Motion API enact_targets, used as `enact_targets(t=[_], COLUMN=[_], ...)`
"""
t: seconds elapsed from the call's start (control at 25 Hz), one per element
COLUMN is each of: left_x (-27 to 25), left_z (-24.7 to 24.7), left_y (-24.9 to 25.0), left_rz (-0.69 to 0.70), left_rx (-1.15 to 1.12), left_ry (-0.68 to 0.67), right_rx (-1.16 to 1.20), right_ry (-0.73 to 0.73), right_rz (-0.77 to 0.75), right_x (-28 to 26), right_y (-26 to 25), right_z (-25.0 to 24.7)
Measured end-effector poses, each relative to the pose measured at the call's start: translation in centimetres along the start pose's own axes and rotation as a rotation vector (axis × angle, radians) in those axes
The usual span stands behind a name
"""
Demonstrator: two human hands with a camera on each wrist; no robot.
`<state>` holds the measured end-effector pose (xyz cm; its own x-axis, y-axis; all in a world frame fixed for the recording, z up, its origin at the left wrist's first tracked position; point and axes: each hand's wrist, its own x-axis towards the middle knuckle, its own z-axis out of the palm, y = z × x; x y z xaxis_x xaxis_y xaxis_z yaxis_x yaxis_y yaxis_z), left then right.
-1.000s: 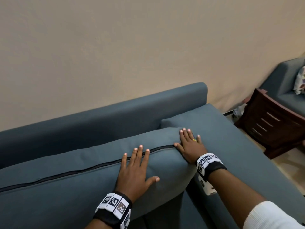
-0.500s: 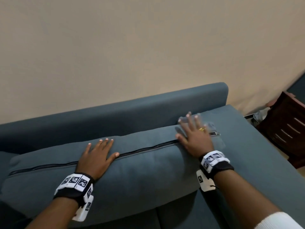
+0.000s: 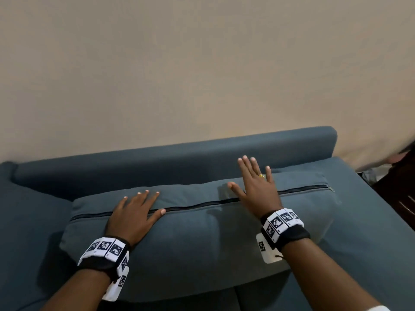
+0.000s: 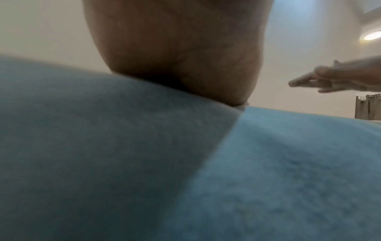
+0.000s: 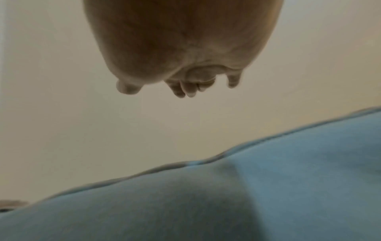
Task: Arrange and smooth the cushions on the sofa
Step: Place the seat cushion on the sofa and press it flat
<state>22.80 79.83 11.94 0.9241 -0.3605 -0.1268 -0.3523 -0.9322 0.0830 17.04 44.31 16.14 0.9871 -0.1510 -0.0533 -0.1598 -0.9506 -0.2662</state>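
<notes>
A long blue-grey cushion (image 3: 202,239) with a black zip (image 3: 298,190) along its top leans against the sofa backrest (image 3: 157,160). My left hand (image 3: 134,212) lies flat on the cushion's top left part, fingers straight, palm pressing the fabric (image 4: 123,146). My right hand (image 3: 256,185) hovers just above the cushion's right half with fingers straight and spread; the right wrist view shows a gap between the hand (image 5: 181,48) and the cushion (image 5: 226,203). From the left wrist view the right hand (image 4: 334,76) is seen raised off the cushion.
The sofa's seat (image 3: 368,243) extends to the right and its left part (image 3: 29,221) sits beside the cushion. A dark wooden piece of furniture (image 3: 402,194) stands at the far right. A plain beige wall (image 3: 202,63) rises behind the backrest.
My left hand slid left along the zip, from the cushion's middle to its left part. My right hand lifted off the cushion. The view swung left, bringing the whole cushion into view.
</notes>
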Motion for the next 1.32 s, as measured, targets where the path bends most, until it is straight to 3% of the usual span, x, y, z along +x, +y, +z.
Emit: enact_targets(t=[0.04,0.16,0.28,0.32,0.44,0.6,0.72,0.84,1.0,1.12,1.16,1.24,1.32], left_x=[-0.3,-1.9,-3.4,-3.7,-4.8,-4.9,-5.5,-6.4,-6.5,-6.3,-6.3,-6.5,-6.8], left_z=[-0.1,0.1,1.0,1.2,0.9,0.6,2.0,2.3,3.0,3.3,3.2,2.9,3.2], left_y=[-1.2,-4.9,-8.3,-9.1,-11.0,-14.5,-16.1,-16.0,-15.8,-15.9,-15.8,-14.9,-14.7], left_rz=[0.006,0.025,0.007,0.002,0.006,0.078,-0.047,-0.206,-0.380,-0.543,-0.569,-0.594,-0.557], left_rx=[0.001,0.011,-0.007,-0.013,-0.062,-0.253,-0.690,-1.254,-1.526,-1.873,-1.942,-1.949,-1.696], left_ry=[0.028,0.024,0.047,0.049,0.046,0.228,0.310,0.329,0.302,0.327,0.306,0.233,0.212], right_rx=[-0.005,-0.109,0.080,0.032,-0.155,0.003,-0.122,0.020,-0.226,-0.042,-0.056,-0.244,-0.313], right_ry=[0.010,-0.166,-0.040,-0.027,-0.197,-0.030,-0.202,-0.104,-0.277,-0.067,-0.057,-0.238,-0.312], right_rz=[-0.031,-0.144,-0.066,-0.093,-0.203,-0.229,-0.379,-0.325,-0.493,-0.519,-0.562,-0.683,-0.703], right_x=[0.1,-0.3,0.9,1.0,0.6,2.0,1.2,3.0,3.3,5.2,5.0,3.1,1.6], right_y=[-2.0,-5.6,-10.2,-11.8,-15.4,-21.5,-25.1,-28.4,-32.8,-35.9,-36.5,-36.2,-34.8], right_z=[0.3,5.0,4.5,4.5,7.9,8.1,11.2,11.2,12.8,10.8,11.0,13.6,15.6])
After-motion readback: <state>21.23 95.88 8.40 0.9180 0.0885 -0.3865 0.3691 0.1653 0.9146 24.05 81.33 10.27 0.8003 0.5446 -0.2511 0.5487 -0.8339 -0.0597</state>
